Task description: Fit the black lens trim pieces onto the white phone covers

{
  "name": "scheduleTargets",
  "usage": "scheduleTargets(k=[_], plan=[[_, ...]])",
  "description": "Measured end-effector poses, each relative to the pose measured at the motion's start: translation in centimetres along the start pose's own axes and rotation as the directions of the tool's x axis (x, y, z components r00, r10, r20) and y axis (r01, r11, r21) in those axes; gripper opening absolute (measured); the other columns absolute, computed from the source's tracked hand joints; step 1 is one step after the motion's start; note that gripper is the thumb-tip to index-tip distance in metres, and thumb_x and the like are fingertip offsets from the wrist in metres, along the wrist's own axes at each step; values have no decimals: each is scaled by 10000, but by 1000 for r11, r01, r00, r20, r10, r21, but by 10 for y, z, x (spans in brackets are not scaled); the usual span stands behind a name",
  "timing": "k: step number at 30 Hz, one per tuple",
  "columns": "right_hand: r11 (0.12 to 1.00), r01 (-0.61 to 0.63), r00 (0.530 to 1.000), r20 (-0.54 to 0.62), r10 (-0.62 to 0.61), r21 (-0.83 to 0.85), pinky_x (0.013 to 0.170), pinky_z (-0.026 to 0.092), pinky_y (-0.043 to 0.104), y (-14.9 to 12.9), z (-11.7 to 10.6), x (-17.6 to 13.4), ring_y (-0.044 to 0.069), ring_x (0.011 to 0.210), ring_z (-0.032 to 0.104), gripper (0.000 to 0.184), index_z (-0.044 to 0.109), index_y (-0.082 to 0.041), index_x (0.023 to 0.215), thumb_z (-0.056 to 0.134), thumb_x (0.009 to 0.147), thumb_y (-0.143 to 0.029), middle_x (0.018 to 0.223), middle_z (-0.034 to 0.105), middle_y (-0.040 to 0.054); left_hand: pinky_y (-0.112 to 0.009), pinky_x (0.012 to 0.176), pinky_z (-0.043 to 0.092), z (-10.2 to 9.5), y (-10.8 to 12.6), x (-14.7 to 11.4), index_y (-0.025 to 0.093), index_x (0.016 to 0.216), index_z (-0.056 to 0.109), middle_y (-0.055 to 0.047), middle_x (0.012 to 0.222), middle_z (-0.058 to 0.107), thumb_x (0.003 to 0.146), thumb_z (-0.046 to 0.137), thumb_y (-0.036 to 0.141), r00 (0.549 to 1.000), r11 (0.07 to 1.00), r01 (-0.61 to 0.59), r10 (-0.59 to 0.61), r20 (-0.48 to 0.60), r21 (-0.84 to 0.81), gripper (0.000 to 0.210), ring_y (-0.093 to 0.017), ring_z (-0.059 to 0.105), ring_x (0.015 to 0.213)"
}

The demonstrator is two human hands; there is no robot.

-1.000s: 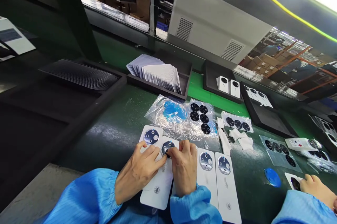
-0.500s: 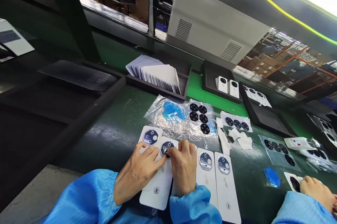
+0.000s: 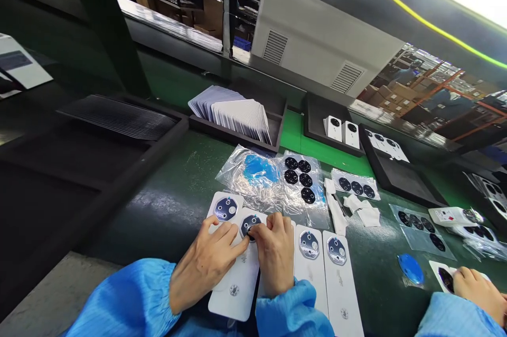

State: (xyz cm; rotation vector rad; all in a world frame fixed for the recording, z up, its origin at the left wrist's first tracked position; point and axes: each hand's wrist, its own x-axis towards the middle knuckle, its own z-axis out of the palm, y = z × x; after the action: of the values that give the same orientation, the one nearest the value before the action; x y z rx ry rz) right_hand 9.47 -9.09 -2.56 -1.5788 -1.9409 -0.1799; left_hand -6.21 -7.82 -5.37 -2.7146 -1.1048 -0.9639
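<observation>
Several white panels with dark round camera discs lie side by side in front of me. My left hand (image 3: 206,265) rests on the leftmost white panel (image 3: 235,287), fingers apart, with its thumb reaching toward the second panel's disc (image 3: 249,222). My right hand (image 3: 274,252) is closed in a pinch at that disc's lower edge; what lies between the fingertips is hidden. At the upper left, another disc (image 3: 225,209) shows uncovered. To the right of my right hand lie two more panels, one with a disc (image 3: 309,244), the other with a disc (image 3: 336,250).
Clear plastic sheets bear blue film (image 3: 259,168) and black round discs (image 3: 304,179). Behind them a black tray (image 3: 277,131) holds fanned white panels (image 3: 241,118). White wipes (image 3: 366,213) and a blue round piece (image 3: 411,268) lie rightward. A co-worker's hand (image 3: 477,292) touches a panel at far right.
Both hands stay at the same disc, with hardly any shift of the fingers. The whole view has moved very slightly.
</observation>
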Motion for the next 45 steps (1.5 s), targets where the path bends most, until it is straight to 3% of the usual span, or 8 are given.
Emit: scheduleTargets(k=[4, 10, 22, 26, 30, 38, 42, 45], plan=[[859, -310, 950, 109, 291, 408, 650, 443, 259, 12, -31, -4, 161, 723, 551, 176, 645, -224, 771, 547, 917, -221, 756, 596, 9, -409, 925, 294, 0, 0, -1, 201, 1021, 620, -9, 799, 537, 945, 296, 61, 1000, 1000, 4, -4, 1, -12, 361, -172, 514, 787], [358, -713, 693, 523, 496, 604, 604, 465, 224, 25, -72, -36, 128, 607, 548, 243, 731, -254, 776, 666, 815, -485, 695, 604, -4, -380, 894, 294, -2, 0, 0, 190, 1013, 625, 6, 752, 532, 944, 297, 53, 999, 998, -5, 3, -38, -57, 363, -154, 517, 745], [69, -771, 542, 597, 592, 633, 626, 473, 247, 27, -67, -36, 116, 595, 502, 361, 719, -205, 774, 743, 713, -559, 672, 564, -10, -338, 828, 315, 5, -1, 4, 225, 986, 617, 27, 713, 559, 902, 329, 20, 992, 986, 48, -66, -109, -160, 363, -135, 546, 716], [-42, -749, 519, 624, 584, 661, 558, 421, 226, 26, -60, -36, 97, 559, 439, 401, 656, -176, 665, 769, 679, -560, 616, 493, -29, -340, 840, 321, -2, -2, 3, 214, 1010, 609, 6, 787, 597, 928, 331, 44, 999, 985, 25, -29, -19, -170, 336, -148, 574, 792], [-173, -727, 476, 669, 570, 665, 506, 364, 201, 19, -58, -34, 84, 549, 418, 393, 672, -164, 667, 819, 632, -526, 610, 508, -22, -349, 875, 313, -14, 8, 7, 218, 964, 613, 5, 810, 602, 988, 314, 102, 994, 955, 52, -77, -75, -291, 322, -149, 568, 821], [-201, -724, 526, 716, 459, 660, 500, 310, 202, 1, -50, -33, 69, 512, 379, 386, 711, -163, 707, 805, 653, -533, 564, 489, -31, -300, 801, 378, -16, 46, 21, 237, 902, 623, -10, 869, 605, 957, 455, 493, 943, 757, 230, -329, -53, -611, 311, -187, 528, 870], [-104, -712, 597, 676, 431, 695, 508, 279, 223, -3, -45, -36, 64, 516, 353, 395, 693, -168, 641, 775, 678, -553, 651, 498, -24, -295, 754, 376, -16, 50, 27, 222, 795, 607, -3, 785, 591, 988, 433, 415, 939, 763, 189, -325, -114, -618, 323, -175, 526, 809], [70, -681, 688, 605, 401, 728, 558, 320, 240, -5, -40, -41, 85, 554, 369, 421, 681, -183, 595, 705, 747, -574, 628, 456, -27, -301, 760, 363, -20, 48, 26, 220, 792, 620, 11, 740, 598, 1024, 367, 298, 946, 817, 120, -266, -184, -563, 352, -155, 541, 786]])
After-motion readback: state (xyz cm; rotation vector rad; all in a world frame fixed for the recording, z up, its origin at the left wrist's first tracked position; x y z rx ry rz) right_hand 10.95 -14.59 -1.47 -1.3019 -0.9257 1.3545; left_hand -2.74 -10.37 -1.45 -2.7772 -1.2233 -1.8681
